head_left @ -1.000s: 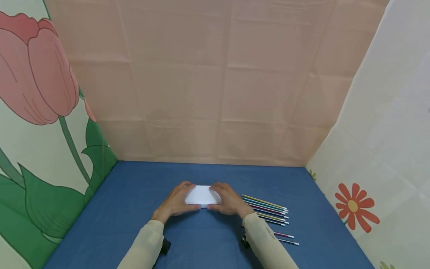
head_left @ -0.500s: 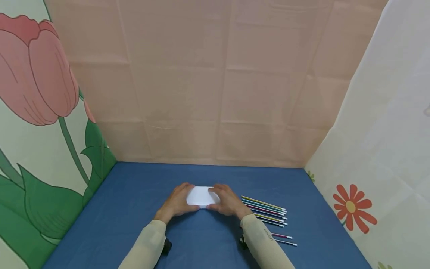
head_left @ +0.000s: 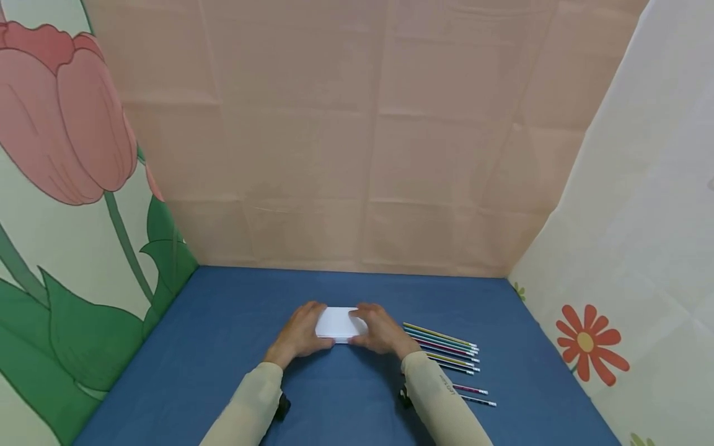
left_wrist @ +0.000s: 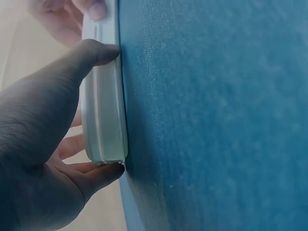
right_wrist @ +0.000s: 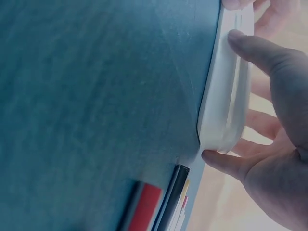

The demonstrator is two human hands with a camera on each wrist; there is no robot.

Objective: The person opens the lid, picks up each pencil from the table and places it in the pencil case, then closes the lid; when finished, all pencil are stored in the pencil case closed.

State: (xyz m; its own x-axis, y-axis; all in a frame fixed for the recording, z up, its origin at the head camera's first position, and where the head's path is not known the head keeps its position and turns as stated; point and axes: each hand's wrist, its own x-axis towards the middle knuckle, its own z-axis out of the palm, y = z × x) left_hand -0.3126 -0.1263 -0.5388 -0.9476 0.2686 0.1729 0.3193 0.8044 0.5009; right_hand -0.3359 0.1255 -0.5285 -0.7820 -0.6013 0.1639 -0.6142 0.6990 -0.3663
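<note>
A low white plastic box [head_left: 337, 322] with a flat top lies on the blue table, between both hands. My left hand [head_left: 300, 329] grips its left end, and my right hand [head_left: 382, 331] grips the right end. In the left wrist view, the thumb presses the near side of the box [left_wrist: 109, 106] and fingers reach around its end. The right wrist view has the right thumb on the near wall of the box [right_wrist: 219, 101], with a finger at its corner. A seam runs along the side; the contents cannot be seen.
Several pencils [head_left: 446, 337] lie side by side to the right, partly under the right forearm. Two more pencils [head_left: 471, 389] lie nearer. A red pencil [right_wrist: 147, 204] and a black pencil [right_wrist: 177, 192] show close to the right hand. Cloth walls [head_left: 357, 155] enclose the table.
The left hand has shifted slightly right, and the visible left end of the box with it. The right hand keeps its hold with little movement. The pencils stay where they were.
</note>
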